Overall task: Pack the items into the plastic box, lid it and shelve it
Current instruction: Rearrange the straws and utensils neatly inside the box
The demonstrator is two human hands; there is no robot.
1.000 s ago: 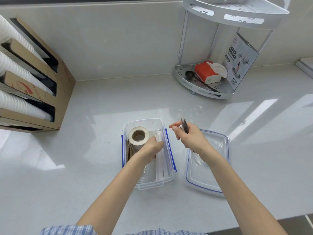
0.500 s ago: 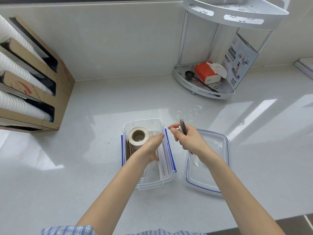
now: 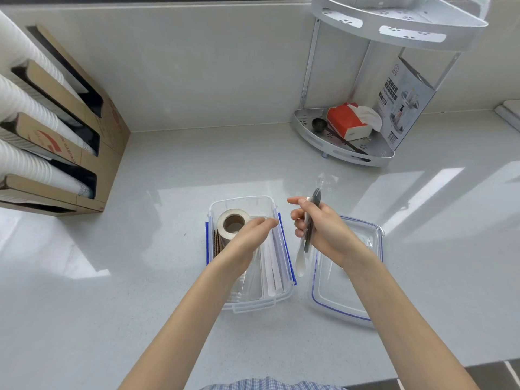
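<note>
Left hand: the left hand [image 3: 247,237] hovers low at frame centre over the open box, fingers loosely extended toward the right wall, holding nothing I can see.
Right hand: the right hand [image 3: 323,229], just right of centre, is clamped around a thin bundle of a white plastic spoon and a dark fork [image 3: 309,226], gripped mid-handle.
Cutlery handling: judged light, stiff, smooth and a little slippery; holding the handles together at the middle looks right, so the pieces do not fan apart.
Box: the clear plastic box with blue clips [image 3: 247,304] sits at lower centre; inside are a beige roll of tape [image 3: 233,222] at its far left and white paper-wrapped sticks [image 3: 271,266] along the right wall.
Lid: the clear lid with blue seal [image 3: 342,294] lies flat beside the box, to its right, not yet fitted.
Shelf: the grey metal corner rack [image 3: 351,153] stands at upper right.
Change: the left hand has lifted and stretched rightward; the cutlery bundle has edged closer to the box.
</note>
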